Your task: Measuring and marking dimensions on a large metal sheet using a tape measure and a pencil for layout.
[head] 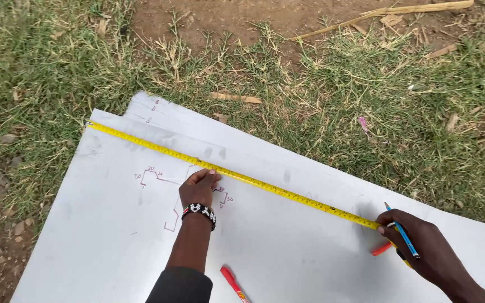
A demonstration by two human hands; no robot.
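My left hand (198,189) presses fingertips flat on the yellow tape measure (237,177) across the white sheet (113,247); my right hand (430,249) pinches a blue pencil (402,231).

red marker (233,284): cut by bottom edge | orange marker (381,249): partly under right hand (430,249)

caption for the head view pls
Left hand and right hand, holding a blue pencil, stretch a yellow tape measure across a white sheet.
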